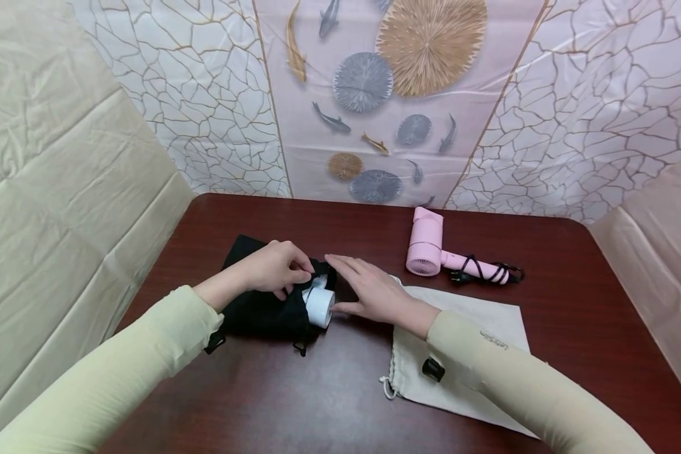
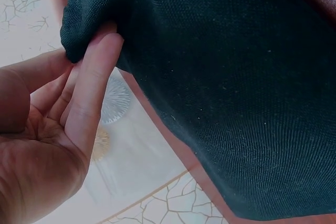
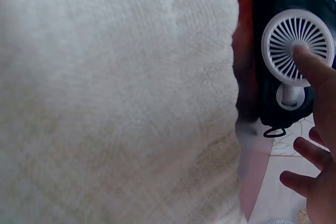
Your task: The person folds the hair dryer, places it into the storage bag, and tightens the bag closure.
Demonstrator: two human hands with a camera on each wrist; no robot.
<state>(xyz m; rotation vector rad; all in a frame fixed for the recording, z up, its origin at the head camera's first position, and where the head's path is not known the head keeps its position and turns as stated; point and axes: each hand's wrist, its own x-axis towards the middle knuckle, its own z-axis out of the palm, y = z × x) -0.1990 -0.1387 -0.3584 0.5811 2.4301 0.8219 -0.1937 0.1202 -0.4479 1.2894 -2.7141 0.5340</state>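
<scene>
A black drawstring bag (image 1: 263, 318) lies on the table in front of me, its mouth facing right. My left hand (image 1: 275, 266) pinches the cloth at its mouth between thumb and fingers, also seen in the left wrist view on the black fabric (image 2: 220, 93). A white hair dryer (image 1: 320, 308) pokes out of the opening, the rest of it hidden inside. Its round slatted grille (image 3: 283, 30) faces my right hand (image 1: 377, 293). The right thumb touches that grille, while the other fingers stretch out straight over the bag's mouth.
A beige cloth drawstring bag (image 1: 485, 306) lies flat under my right forearm, its cord (image 1: 387, 388) toward the left. Behind it rests a pink hair dryer (image 1: 425, 243) with a black cable wound round its handle. Patterned cloth (image 1: 215, 94) hangs behind the table.
</scene>
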